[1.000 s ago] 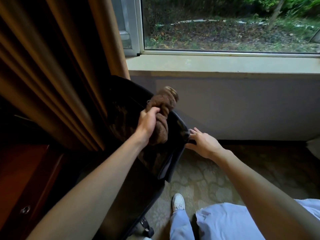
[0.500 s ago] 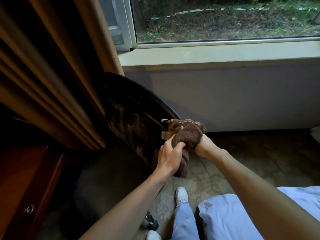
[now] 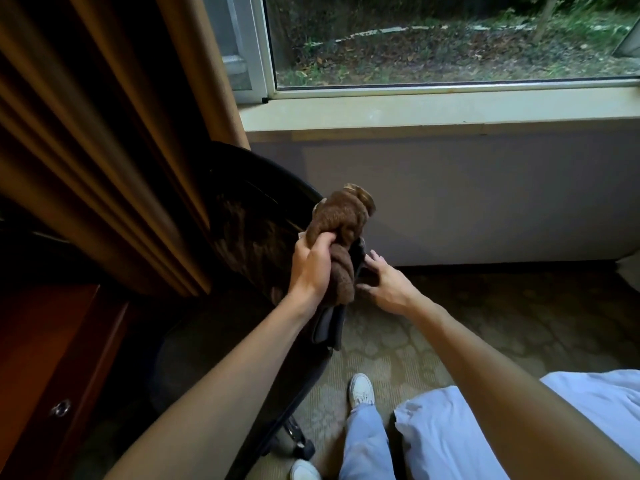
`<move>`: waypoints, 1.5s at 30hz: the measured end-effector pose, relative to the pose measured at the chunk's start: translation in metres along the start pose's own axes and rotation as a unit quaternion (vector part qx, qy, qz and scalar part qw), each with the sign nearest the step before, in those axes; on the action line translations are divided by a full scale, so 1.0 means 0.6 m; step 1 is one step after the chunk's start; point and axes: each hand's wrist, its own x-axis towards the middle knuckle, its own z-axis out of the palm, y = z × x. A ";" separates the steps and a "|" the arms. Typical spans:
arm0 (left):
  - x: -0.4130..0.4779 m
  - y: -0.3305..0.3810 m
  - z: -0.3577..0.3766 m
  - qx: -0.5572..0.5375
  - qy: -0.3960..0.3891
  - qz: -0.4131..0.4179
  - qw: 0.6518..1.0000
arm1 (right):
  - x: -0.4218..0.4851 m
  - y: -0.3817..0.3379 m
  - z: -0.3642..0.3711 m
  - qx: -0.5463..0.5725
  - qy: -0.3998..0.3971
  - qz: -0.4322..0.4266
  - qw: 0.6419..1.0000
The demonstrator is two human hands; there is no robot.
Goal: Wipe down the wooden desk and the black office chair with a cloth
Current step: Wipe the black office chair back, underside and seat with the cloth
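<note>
A bunched brown cloth (image 3: 341,237) is gripped in the left hand (image 3: 311,268), fingers curled tight round its middle, thumb side up. The cloth is held against the right edge of the black office chair (image 3: 249,233) backrest, its upper wad sticking up above the fist and its lower part hanging below, touching the chair edge. A tan trim or tag is seen at the cloth's top.

The right hand (image 3: 384,284) is placed just beside the cloth, on the outer side of the chair edge. Its fingers (image 3: 375,259) are straight and slightly spread, tips touching or nearly touching the dark chair rim; actual contact cannot be told. Nothing is held by it.

The chair is seen from behind and above, backrest tilted, a caster (image 3: 304,446) visible low down on the carpet (image 3: 485,323). The wooden counter (image 3: 45,358) is seen at lower left, well apart from the cloth, with a round metal drawer pull (image 3: 60,407) on its front. A brown curtain (image 3: 104,150) hangs at left, just behind the chair. A window (image 3: 450,39) and pale sill (image 3: 433,109) are above the wall. Light blue trousers (image 3: 367,441) and white shoes (image 3: 362,393) are seen at bottom.
</note>
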 end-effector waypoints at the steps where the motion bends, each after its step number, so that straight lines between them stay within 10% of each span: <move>1: 0.000 0.001 0.009 0.044 -0.007 -0.006 0.999 | -0.007 -0.004 0.001 0.006 -0.004 0.004 1.000; 6: -0.017 -0.029 0.006 0.272 -0.130 -0.021 0.953 | -0.023 0.016 0.010 -0.062 0.015 0.002 0.998; 17: -0.004 0.049 -0.096 -0.126 -0.035 -0.081 0.988 | -0.048 0.019 -0.008 -0.120 -0.073 -0.008 0.990; 33: -0.005 0.087 -0.083 -0.168 0.010 -0.105 0.980 | -0.081 -0.015 -0.084 -0.250 -0.087 -0.011 0.964; 45: 0.031 0.165 -0.082 -0.225 0.019 0.009 0.974 | -0.006 -0.096 -0.170 0.102 -0.048 -0.112 0.987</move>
